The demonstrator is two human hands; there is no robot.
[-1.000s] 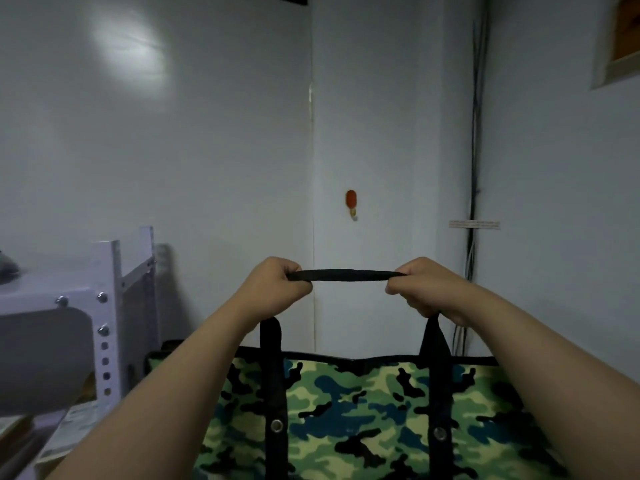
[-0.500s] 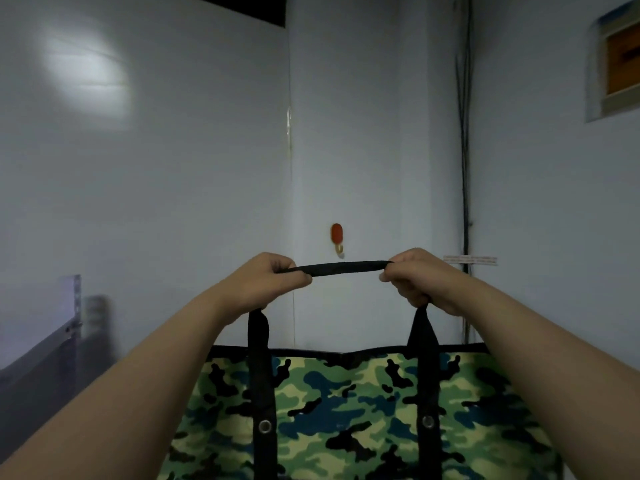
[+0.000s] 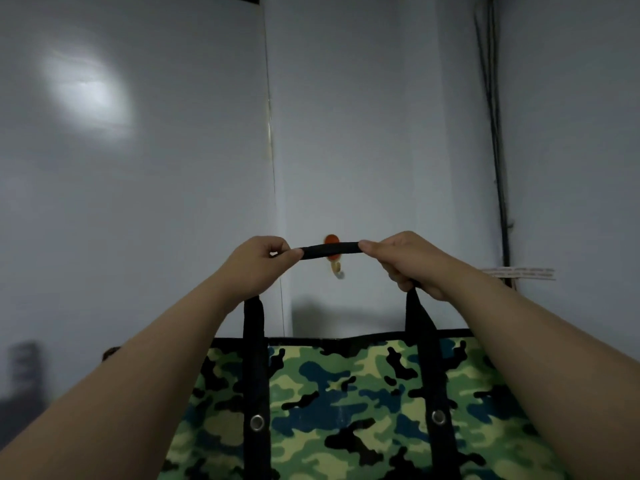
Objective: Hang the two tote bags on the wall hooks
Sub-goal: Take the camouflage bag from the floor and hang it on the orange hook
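A green camouflage tote bag with black straps hangs from both my hands in front of the wall. My left hand and my right hand each grip one end of the black handle, stretched level between them. An orange wall hook with a pale prong below it sits on the white wall, and the handle crosses right in front of it. Whether the handle touches the hook I cannot tell. Only one tote bag is in view.
A vertical wall corner seam runs just left of the hook. Dark cables run down the wall at right, with a white label strip near them. A dark shadow lies at the lower left.
Both hands have lifted the handle up and toward the wall, so it now crosses the hook instead of sitting below it. The white shelf at left has left the view.
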